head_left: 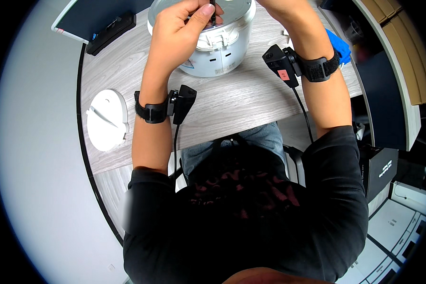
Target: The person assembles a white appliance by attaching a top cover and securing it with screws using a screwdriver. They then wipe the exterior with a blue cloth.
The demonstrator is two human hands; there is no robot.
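The top edge crops right hand and pot.

The desk and monitor suggest an office.

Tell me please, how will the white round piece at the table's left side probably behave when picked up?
The white round piece is probably stiff, since no fold or sag shows. It may be light for its size, as it looks like thin plastic. Lying flat on the table, it seems apt to slide rather than roll if pushed.
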